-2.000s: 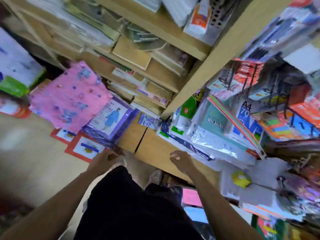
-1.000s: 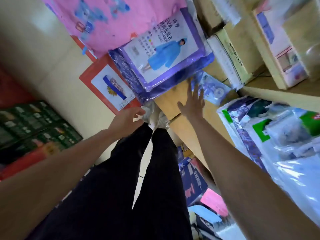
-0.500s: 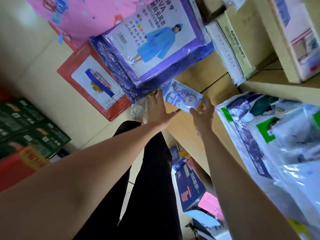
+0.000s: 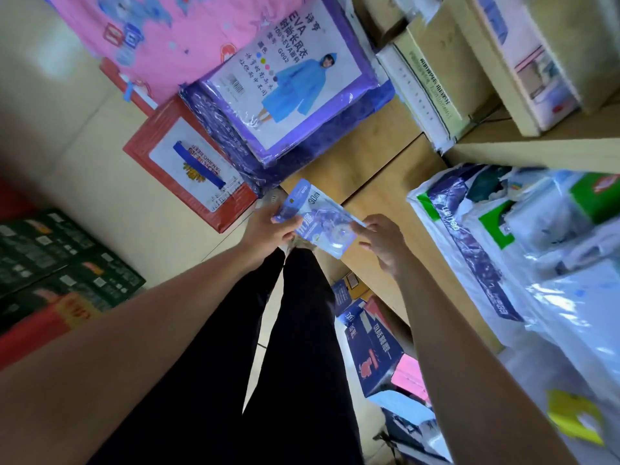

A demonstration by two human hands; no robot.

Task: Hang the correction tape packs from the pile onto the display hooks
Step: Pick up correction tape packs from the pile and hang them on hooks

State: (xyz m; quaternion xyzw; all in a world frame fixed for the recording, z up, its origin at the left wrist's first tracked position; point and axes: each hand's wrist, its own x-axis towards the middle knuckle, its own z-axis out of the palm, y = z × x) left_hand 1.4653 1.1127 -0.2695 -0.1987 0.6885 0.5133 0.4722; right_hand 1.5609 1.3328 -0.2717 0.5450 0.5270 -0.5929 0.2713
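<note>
One correction tape pack [image 4: 322, 221] is up in the air between both hands, in front of the wooden shelf [image 4: 379, 182] and just below the raincoat pack [image 4: 285, 82]. We note its long axis slants from upper left to lower right. Left hand [image 4: 268, 231]: fingers pinch the upper-left end. Right hand [image 4: 384, 245]: fingers pinch the lower-right end. No hooks in view; we judge the left-hand end is the header, so that end should lead onto a hook
</note>
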